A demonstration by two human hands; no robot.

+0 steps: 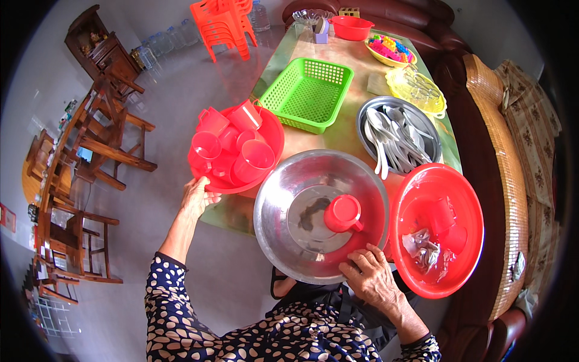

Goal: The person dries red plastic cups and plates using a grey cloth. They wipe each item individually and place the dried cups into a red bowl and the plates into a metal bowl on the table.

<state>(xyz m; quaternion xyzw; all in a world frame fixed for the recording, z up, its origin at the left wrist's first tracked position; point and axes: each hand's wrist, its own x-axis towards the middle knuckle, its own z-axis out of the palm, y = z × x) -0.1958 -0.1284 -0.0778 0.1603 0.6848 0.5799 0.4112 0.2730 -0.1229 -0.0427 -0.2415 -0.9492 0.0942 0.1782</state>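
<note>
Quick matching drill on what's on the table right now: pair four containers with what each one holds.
Things:
1. steel bowl
2. red tray
3. grey round dish
4. green basket

Contents:
A. a heap of spoons
B. nothing
C. one red cup lying in it
D. several red cups

Pairs: 1-C, 2-D, 3-A, 4-B.

The left hand grips the red tray's rim; the right hand rests on the steel bowl's near rim.
</note>
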